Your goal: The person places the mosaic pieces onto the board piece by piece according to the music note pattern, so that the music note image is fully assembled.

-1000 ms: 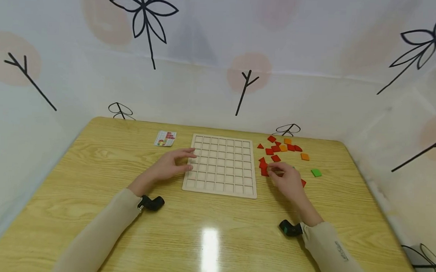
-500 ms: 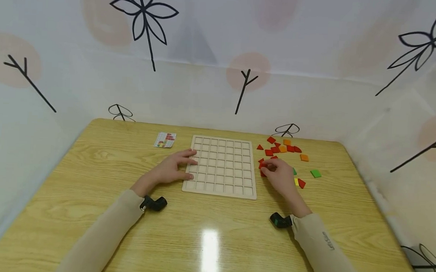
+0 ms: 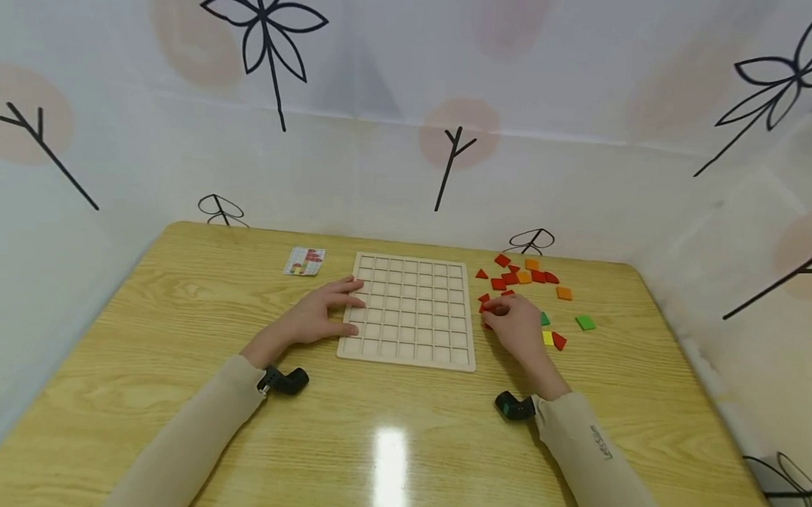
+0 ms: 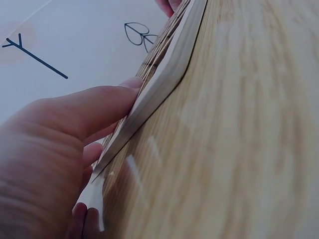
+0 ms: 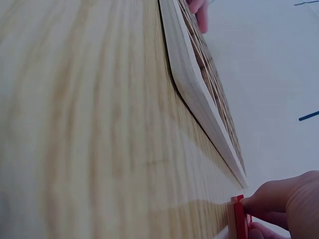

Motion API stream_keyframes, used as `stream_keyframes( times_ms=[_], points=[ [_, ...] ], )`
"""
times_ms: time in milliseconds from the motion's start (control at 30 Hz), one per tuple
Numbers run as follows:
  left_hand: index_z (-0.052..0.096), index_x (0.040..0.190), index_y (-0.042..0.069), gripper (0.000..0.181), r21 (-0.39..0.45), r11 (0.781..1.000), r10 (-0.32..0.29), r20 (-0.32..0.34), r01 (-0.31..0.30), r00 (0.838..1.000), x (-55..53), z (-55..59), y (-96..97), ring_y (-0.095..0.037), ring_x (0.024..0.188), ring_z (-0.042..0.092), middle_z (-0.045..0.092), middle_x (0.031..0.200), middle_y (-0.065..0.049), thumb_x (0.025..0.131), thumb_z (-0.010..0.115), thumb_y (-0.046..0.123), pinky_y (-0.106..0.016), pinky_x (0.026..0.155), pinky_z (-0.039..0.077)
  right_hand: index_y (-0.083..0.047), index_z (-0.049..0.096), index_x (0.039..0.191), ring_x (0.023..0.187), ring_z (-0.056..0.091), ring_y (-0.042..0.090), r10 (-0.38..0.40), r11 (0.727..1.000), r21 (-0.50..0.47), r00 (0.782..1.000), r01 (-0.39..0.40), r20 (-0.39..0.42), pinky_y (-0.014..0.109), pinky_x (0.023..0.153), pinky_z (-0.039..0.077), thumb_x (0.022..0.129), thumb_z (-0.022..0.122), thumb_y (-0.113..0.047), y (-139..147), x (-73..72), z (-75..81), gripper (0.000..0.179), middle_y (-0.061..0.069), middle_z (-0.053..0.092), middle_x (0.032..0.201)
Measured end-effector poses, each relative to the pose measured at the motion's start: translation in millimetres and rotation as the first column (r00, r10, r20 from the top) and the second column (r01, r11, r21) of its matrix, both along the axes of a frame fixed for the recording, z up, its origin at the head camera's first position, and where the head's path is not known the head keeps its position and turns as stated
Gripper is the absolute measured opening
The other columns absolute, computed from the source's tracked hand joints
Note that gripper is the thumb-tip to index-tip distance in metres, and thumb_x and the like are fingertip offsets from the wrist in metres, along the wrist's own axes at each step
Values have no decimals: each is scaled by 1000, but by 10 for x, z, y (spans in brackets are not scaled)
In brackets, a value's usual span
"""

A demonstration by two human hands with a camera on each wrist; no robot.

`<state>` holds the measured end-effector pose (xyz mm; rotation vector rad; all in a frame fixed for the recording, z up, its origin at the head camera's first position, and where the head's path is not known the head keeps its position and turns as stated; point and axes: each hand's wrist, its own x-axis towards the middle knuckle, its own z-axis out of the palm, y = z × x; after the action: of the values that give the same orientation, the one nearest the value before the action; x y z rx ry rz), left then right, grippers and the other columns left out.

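My left hand [image 3: 313, 314] rests at the left edge of a wooden grid board [image 3: 406, 363], fingers straight over the rim; in the left wrist view its thumb [image 4: 112, 102] touches the board's edge. To the right of the board, my right hand [image 3: 521, 330] pinches a red tile [image 5: 241, 219] between thumb and fingertips, low over the table. The tile is mostly covered by the fingers in the head view. Other red pieces [image 3: 498, 284] lie just beyond this hand. The board's square cells hold no tiles.
A small printed pattern card [image 3: 304, 261] lies left of the board. Several loose pieces are scattered at the right: an orange square [image 3: 564, 294], a green square [image 3: 585, 322], a yellow piece [image 3: 547, 338] and a red quarter-round piece [image 3: 559, 341]. A patterned cloth hangs behind the table.
My right hand has moved left and closed its fingertips on a red tile, uncovering yellow, green and red pieces. My left hand has shifted slightly and settled onto the board's edge.
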<state>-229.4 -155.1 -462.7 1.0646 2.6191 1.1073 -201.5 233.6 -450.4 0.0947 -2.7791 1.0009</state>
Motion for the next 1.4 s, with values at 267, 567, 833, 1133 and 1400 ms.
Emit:
stream_keyframes(
  times_ms=[267,567,833,1133,1400],
  points=[
    [67,129,5,47,6,1000,-14,-20,14,1000,-6,10,0,-31,148,23,38,156,-13,89,77,27,-57,115,25,1,73,99,84,57,30,-15,1000,6,999,14,29,36,69,46,86,71,-7,-21,-21,40,16,16,60,99],
    [67,128,6,47,9,1000,-5,2,5,1000,-14,-9,-10,-29,149,23,38,157,-10,88,78,26,-55,116,24,0,72,107,90,58,30,-41,999,22,997,39,61,39,77,47,83,72,-9,-15,-36,51,25,16,64,99],
    [67,129,7,47,0,1000,-1,11,1,1000,-9,8,-19,-29,148,23,37,157,-7,88,78,27,-55,117,23,-2,73,107,87,62,29,-39,999,33,998,37,51,40,75,51,86,71,-16,-37,-80,103,25,14,69,100],
    [68,126,8,44,5,1000,-14,-33,14,999,-4,-13,-29,-33,147,26,39,156,-12,88,78,27,-58,115,24,-5,76,108,88,64,27,37,999,-18,999,-36,24,39,73,53,88,73,-20,-268,-272,168,25,12,67,101],
    [68,125,9,42,25,999,-20,-24,21,1000,-20,-43,-23,-32,148,22,37,157,-11,88,78,27,-58,116,22,-6,78,102,92,64,28,110,987,-117,994,-109,1,42,74,55,88,72,-17,-527,-531,169,19,12,64,105]
  ],
)
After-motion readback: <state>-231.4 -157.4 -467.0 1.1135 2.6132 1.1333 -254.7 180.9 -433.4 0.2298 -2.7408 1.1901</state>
